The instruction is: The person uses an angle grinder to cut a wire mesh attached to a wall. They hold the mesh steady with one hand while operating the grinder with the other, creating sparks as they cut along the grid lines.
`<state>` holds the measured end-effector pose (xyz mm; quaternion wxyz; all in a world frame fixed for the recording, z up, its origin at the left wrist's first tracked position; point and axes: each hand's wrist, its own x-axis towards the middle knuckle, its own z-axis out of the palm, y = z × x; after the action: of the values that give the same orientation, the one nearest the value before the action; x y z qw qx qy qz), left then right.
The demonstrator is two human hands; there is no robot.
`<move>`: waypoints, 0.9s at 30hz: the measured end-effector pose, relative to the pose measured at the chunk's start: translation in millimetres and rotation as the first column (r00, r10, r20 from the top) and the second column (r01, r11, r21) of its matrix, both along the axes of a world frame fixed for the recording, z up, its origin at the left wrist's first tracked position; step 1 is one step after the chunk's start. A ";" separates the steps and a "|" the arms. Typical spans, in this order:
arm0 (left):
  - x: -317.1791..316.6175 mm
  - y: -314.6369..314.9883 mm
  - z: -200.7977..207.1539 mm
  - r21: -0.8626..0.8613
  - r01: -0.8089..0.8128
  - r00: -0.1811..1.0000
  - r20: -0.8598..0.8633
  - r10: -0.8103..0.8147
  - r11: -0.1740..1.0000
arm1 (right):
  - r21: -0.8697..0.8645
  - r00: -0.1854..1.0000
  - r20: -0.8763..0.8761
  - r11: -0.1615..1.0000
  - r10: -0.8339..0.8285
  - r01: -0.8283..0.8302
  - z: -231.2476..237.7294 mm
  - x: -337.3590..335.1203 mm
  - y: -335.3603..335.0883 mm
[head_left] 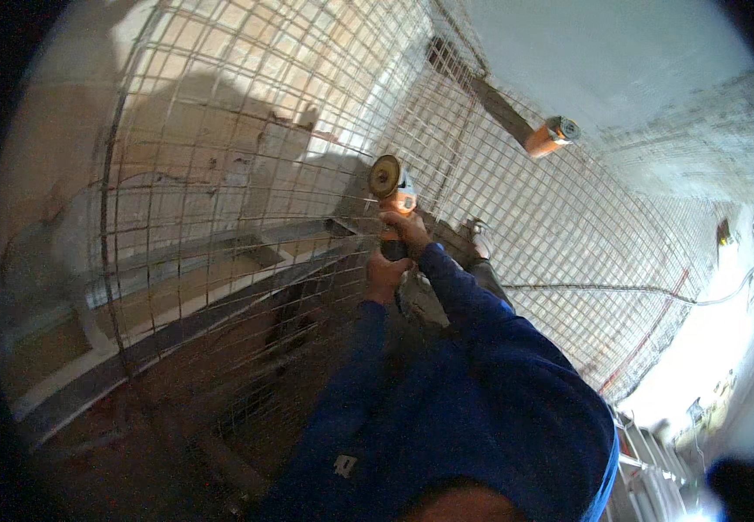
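Both my hands grip an orange and grey angle grinder (402, 195) with a round tan disc (385, 177) at its upper end. My right hand (410, 230) wraps round the orange body just below the head. Lower down, my left hand (385, 273) closes round the dark rear end of the tool. The disc is in front of the rusty wire mesh (281, 70); I cannot tell whether it touches. Blue sleeves cover both forearms.
A pale metal frame (177, 317) runs behind the mesh at left. An orange and black cylindrical thing (551, 137) is at upper right, its kind unclear. A dark cable (603, 288) crosses the mesh. One foot (479, 239) shows beyond my hands. A ladder-like metal frame (651, 470) stands lower right.
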<state>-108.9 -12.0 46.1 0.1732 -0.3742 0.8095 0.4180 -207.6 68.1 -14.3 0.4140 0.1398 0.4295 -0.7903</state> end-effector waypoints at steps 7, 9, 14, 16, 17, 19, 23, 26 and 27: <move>30.5 21.3 59.8 0.186 -0.028 0.993 -0.104 0.048 0.982 | 0.012 0.997 0.035 0.998 0.065 -0.066 44.1 26.1 24.5; 35.5 17.7 67.3 0.233 0.009 0.999 -0.035 -0.001 0.972 | 0.030 0.999 0.010 0.999 0.044 -0.044 55.5 35.1 24.4; 48.3 17.3 85.0 0.105 0.059 0.998 -0.027 -0.056 0.993 | -0.049 0.996 0.010 0.995 -0.086 0.086 77.0 54.4 27.6; 49.1 22.2 86.9 0.108 0.049 0.997 -0.071 -0.041 0.993 | -0.028 0.995 -0.023 0.995 -0.095 0.095 77.9 55.7 32.7; 48.0 24.0 85.2 0.116 0.050 0.993 -0.115 -0.037 0.992 | -0.022 0.998 0.039 0.998 -0.057 0.058 76.1 53.9 35.2; 43.3 27.2 76.6 0.132 0.040 0.989 -0.149 -0.020 0.990 | -0.041 0.999 -0.016 0.998 -0.038 0.037 70.0 47.2 38.2; 29.8 33.0 39.9 0.175 -0.001 0.997 -0.079 0.015 0.985 | 0.005 0.997 -0.061 0.999 -0.041 0.041 51.0 25.7 41.4; 17.2 35.4 11.0 0.156 -0.022 0.980 -0.193 0.052 0.988 | 0.007 0.995 -0.097 1.000 0.010 -0.010 35.8 6.2 41.8; 11.8 33.7 3.4 0.145 -0.029 0.973 -0.221 0.061 0.989 | -0.005 0.993 -0.112 1.000 0.028 -0.029 30.3 -0.7 40.9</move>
<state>-97.1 21.7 49.5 0.0971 -0.3297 0.7835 0.5177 -208.3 109.0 16.0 0.4010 0.0875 0.4515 -0.7922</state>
